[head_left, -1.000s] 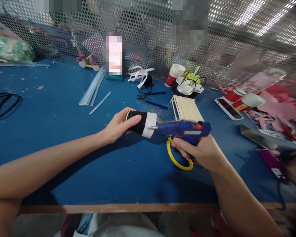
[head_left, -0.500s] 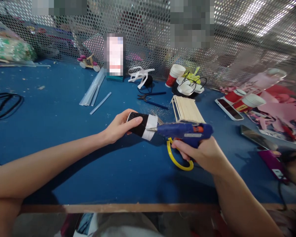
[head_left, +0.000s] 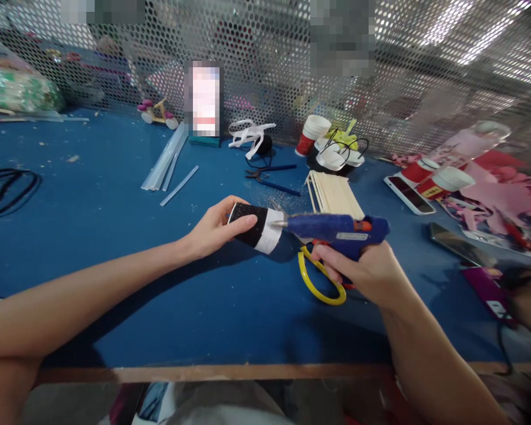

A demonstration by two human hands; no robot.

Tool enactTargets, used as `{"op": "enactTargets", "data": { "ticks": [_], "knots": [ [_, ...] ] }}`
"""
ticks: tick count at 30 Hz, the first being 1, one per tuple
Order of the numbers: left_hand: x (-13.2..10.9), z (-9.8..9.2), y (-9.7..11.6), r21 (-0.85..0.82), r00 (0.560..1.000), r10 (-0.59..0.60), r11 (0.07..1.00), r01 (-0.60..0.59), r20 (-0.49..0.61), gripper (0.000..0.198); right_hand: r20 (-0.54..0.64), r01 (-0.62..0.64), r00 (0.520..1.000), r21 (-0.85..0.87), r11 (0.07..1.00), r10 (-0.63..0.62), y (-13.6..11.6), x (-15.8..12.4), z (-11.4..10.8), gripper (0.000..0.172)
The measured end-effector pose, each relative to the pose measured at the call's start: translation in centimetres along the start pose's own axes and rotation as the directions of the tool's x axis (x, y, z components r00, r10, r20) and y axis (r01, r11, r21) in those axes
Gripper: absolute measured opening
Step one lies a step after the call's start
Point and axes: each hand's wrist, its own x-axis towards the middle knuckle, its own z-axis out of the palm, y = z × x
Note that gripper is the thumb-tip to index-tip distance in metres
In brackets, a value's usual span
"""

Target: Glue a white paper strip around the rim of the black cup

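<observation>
My left hand (head_left: 215, 227) is wrapped round a cup (head_left: 251, 231) covered in black, with a white band at its right end, lying tilted above the blue table. In my right hand (head_left: 363, 271) is a blue glue gun (head_left: 331, 229), its fingers closed round the handle. The metal nozzle points left and is at the white band; whether it touches is hard to tell. Scissors with a yellow handle (head_left: 312, 283) lie under the gun, their blades mostly hidden.
Behind the hands are pliers (head_left: 272, 178), wooden sticks (head_left: 336, 192), clear glue sticks (head_left: 166, 159) and a lit phone (head_left: 206, 100) against the mesh. Paper cups (head_left: 312, 133), two more phones and pink scraps (head_left: 491, 200) are at the right. A wooden edge (head_left: 203, 373) runs along the front.
The glue gun in my right hand has moved slightly right and up, its nozzle now higher on the white band. My left hand and the cup have barely moved.
</observation>
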Motion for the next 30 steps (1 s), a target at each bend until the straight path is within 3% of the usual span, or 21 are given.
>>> {"op": "enactTargets", "data": {
  "ticks": [2,6,11,14,16,20,24,27,30],
  "knots": [
    [0.0,-0.1,-0.2,-0.006,1.0,-0.008,1.0,0.008,-0.011,0.038,0.028,-0.02,0.999,-0.014,1.0,0.02,0.0,0.0,0.0,0.026],
    [0.0,-0.1,-0.4,-0.092,0.998,-0.053,0.995,0.05,-0.03,0.038,-0.092,0.022,0.995,-0.025,0.999,-0.025,0.1,0.0,-0.2,0.027],
    [0.1,0.0,-0.2,-0.267,0.992,-0.125,0.955,0.128,0.03,0.035,0.049,0.02,0.999,0.022,1.0,-0.021,0.4,0.0,-0.2,0.025],
    [0.2,0.0,-0.4,-0.375,0.981,-0.167,0.907,0.192,0.096,0.033,-0.063,0.024,0.998,0.112,0.993,-0.017,0.7,0.4,-0.3,0.028],
    [0.4,-0.1,-0.5,-0.451,0.959,-0.214,0.849,0.277,0.187,0.034,-0.106,0.041,0.994,0.197,0.98,-0.021,0.8,0.7,-0.5,0.028],
    [0.5,-0.4,-0.6,-0.538,0.86,-0.321,0.677,0.502,0.397,0.041,-0.029,0.057,0.998,0.311,0.949,-0.051,0.8,0.9,-0.8,0.024],
    [0.4,-0.6,-0.4,-0.555,0.814,-0.405,0.596,0.58,0.415,0.04,-0.035,0.066,0.998,0.416,0.907,-0.057,0.9,0.8,-0.3,0.022],
    [0.4,-0.6,-0.4,-0.556,0.829,-0.398,0.615,0.559,0.394,0.043,-0.027,0.048,0.999,0.458,0.887,-0.04,1.2,0.7,0.2,0.022],
    [0.6,-0.7,-0.5,-0.577,0.905,-0.285,0.699,0.422,0.316,0.042,-0.034,0.059,0.998,0.468,0.881,-0.049,1.5,0.9,0.6,0.022]
  ]
}}
